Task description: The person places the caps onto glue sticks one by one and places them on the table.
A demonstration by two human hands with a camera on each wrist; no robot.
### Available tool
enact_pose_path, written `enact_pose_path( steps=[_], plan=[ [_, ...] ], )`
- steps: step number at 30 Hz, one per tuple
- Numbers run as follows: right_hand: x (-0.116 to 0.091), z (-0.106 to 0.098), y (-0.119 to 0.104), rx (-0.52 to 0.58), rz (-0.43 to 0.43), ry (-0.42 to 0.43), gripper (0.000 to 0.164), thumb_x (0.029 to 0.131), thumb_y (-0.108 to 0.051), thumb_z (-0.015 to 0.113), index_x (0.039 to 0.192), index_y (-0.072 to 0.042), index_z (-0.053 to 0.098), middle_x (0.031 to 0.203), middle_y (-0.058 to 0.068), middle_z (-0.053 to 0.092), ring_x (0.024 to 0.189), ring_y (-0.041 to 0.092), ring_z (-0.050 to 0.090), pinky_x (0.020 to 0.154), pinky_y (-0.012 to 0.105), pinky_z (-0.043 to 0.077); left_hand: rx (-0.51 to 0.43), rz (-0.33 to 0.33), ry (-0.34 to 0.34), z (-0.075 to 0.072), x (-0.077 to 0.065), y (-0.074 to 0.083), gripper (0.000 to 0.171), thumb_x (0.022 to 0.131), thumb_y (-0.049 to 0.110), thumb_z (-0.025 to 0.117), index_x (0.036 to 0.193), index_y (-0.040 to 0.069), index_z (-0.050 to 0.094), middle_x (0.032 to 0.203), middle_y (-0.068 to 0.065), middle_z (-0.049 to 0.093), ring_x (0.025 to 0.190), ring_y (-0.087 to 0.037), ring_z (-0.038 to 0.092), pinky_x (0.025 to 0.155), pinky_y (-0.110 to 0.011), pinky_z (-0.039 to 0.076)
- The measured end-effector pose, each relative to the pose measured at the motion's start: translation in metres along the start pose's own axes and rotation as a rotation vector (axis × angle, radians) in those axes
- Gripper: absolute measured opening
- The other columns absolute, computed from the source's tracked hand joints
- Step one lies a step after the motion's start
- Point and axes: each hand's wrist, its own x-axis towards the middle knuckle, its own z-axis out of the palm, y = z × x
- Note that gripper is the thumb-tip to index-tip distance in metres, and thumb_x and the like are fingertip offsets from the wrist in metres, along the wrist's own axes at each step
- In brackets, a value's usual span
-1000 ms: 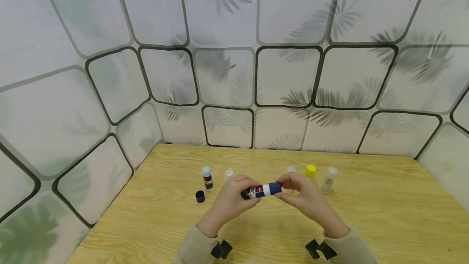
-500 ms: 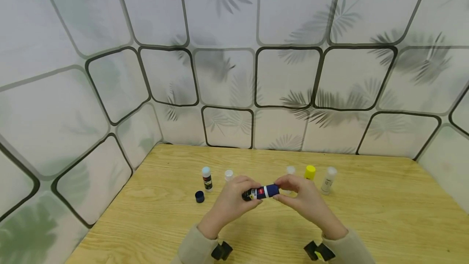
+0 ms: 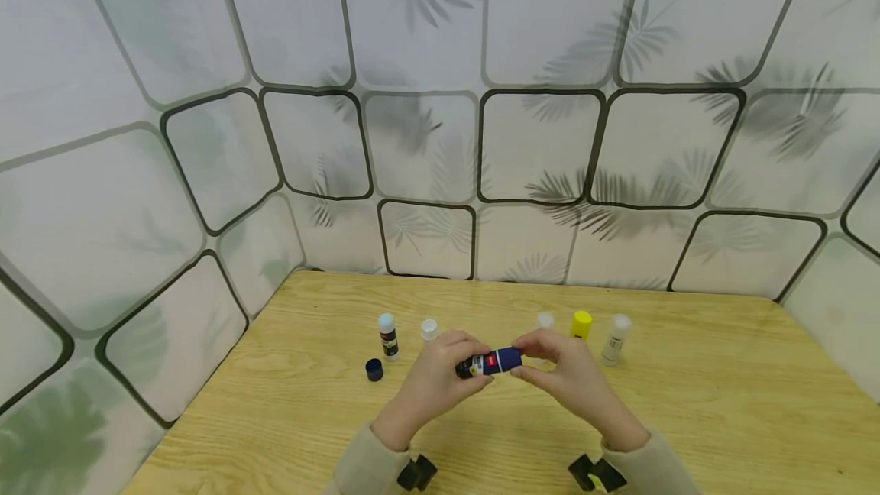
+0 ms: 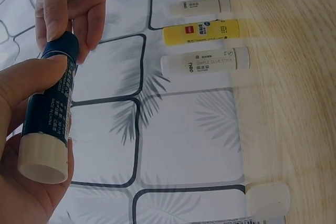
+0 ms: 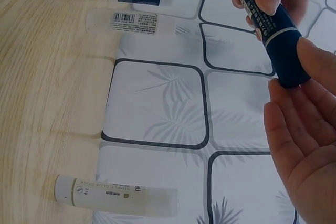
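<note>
A dark blue glue stick (image 3: 486, 363) is held level above the table between both hands. My left hand (image 3: 440, 365) grips its body, the thumb lying along the label, and the white base (image 4: 44, 158) shows in the left wrist view. My right hand (image 3: 571, 365) pinches the dark blue cap (image 5: 287, 59) at the other end with thumb and fingertips. Only a thin pale line parts cap and body. Left of the hands stands an uncapped glue stick (image 3: 388, 336) with a light blue top, and a loose dark cap (image 3: 374, 370) lies near it.
Behind my left hand a clear glue stick (image 3: 429, 328) is partly hidden. Beyond my right hand stand a clear one (image 3: 545, 319), a yellow one (image 3: 581, 324) and a white one (image 3: 616, 340). The wooden table (image 3: 722, 380) meets a patterned curtain (image 3: 426, 143) at the back.
The right hand has moved slightly left with the cap, and the white band between cap and body has narrowed to a thin line. The left hand has stayed nearly still.
</note>
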Motion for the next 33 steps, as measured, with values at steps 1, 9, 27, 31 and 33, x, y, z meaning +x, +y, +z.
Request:
enact_pose_path(
  steps=[1, 9, 27, 31, 33],
  plan=[
    [0.0000, 0.0003, 0.0001, -0.001, 0.003, 0.002, 0.020, 0.074, -0.014, 0.071, 0.092, -0.009, 0.063, 0.089, -0.002, 0.062, 0.084, 0.016, 0.060, 0.072, 0.026, 0.049, 0.003, 0.004, 0.004, 0.0002, -0.0001, -0.0002, 0.025, 0.072, 0.014, 0.074, 0.094, 0.008, 0.066, 0.089, 0.002, 0.059, 0.080, -0.008, 0.052, 0.069, -0.017, 0.044],
    [0.0005, 0.0023, 0.0008, -0.004, -0.008, 0.028, 0.020, 0.072, -0.012, 0.072, 0.090, -0.008, 0.064, 0.087, -0.001, 0.063, 0.081, 0.016, 0.061, 0.071, 0.029, 0.050, 0.033, 0.030, 0.037, 0.0010, -0.0002, 0.0005, 0.024, 0.070, 0.011, 0.075, 0.092, 0.008, 0.067, 0.088, 0.002, 0.059, 0.079, -0.009, 0.052, 0.068, -0.016, 0.044],
    [0.0004, 0.0039, 0.0059, -0.029, -0.051, 0.023, 0.019, 0.072, -0.013, 0.071, 0.089, -0.007, 0.065, 0.084, 0.000, 0.065, 0.076, 0.013, 0.061, 0.066, 0.026, 0.050, 0.066, 0.003, 0.022, 0.0034, -0.0015, 0.0010, 0.026, 0.069, 0.016, 0.076, 0.092, 0.008, 0.067, 0.086, 0.003, 0.060, 0.078, -0.008, 0.052, 0.068, -0.017, 0.044],
    [0.0000, 0.0025, 0.0052, -0.042, -0.076, 0.034, 0.020, 0.073, -0.011, 0.071, 0.091, -0.006, 0.064, 0.085, 0.000, 0.064, 0.077, 0.013, 0.060, 0.067, 0.032, 0.051, 0.044, -0.032, 0.006, 0.0053, -0.0008, 0.0014, 0.027, 0.070, 0.017, 0.075, 0.094, 0.008, 0.066, 0.087, 0.003, 0.059, 0.079, -0.007, 0.052, 0.068, -0.017, 0.044],
    [-0.0002, 0.0021, 0.0045, -0.040, -0.080, 0.040, 0.020, 0.073, -0.010, 0.070, 0.092, -0.006, 0.064, 0.087, 0.000, 0.063, 0.079, 0.013, 0.060, 0.068, 0.032, 0.050, 0.032, -0.052, -0.003, 0.0061, -0.0002, 0.0021, 0.027, 0.071, 0.018, 0.075, 0.094, 0.008, 0.065, 0.087, 0.003, 0.059, 0.079, -0.007, 0.051, 0.067, -0.017, 0.044]
  ],
)
